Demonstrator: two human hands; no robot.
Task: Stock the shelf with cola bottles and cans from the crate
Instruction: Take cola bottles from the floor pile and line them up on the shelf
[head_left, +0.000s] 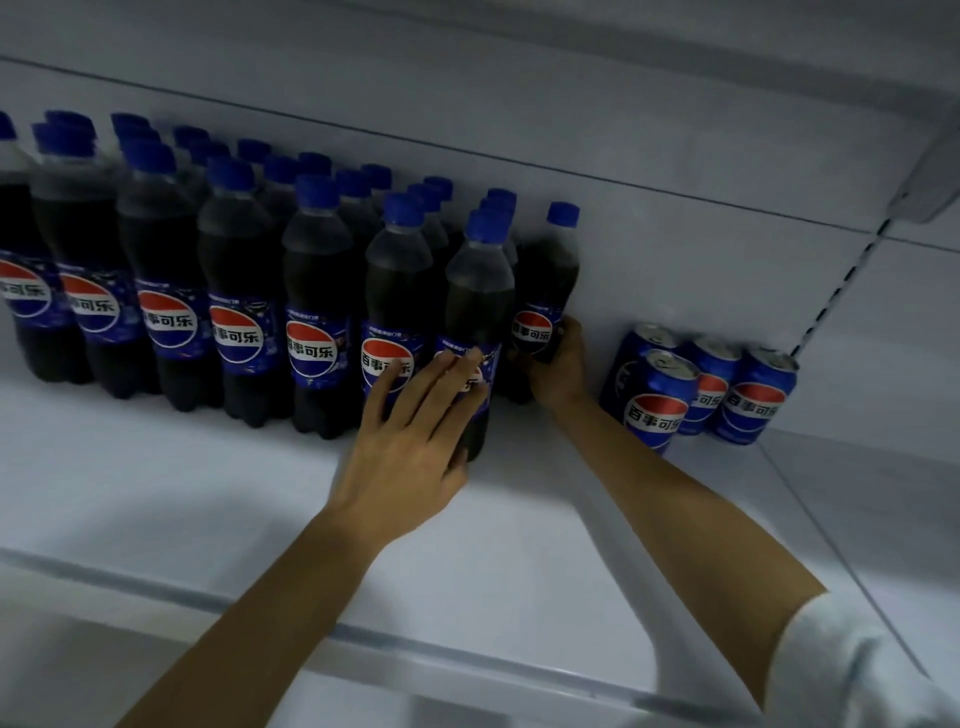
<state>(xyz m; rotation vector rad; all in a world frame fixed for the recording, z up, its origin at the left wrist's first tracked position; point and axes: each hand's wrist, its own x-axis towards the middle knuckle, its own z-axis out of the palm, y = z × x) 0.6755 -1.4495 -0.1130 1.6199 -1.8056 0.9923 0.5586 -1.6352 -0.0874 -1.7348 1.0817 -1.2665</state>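
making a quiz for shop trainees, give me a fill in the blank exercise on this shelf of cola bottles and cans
1. The right hand grips a dark plastic cola bottle whose screw cap is ____.
2. The left hand lies with straight fingers on the front-row bottle at the row's ____ end.
3. The blue metal cans stand ____ on the white shelf, beside the bottles.
Missing words: blue; right; upright.

Left hand (415, 441) reaches out, fingers straight; right hand (558, 370) grips a bottle (551, 270).
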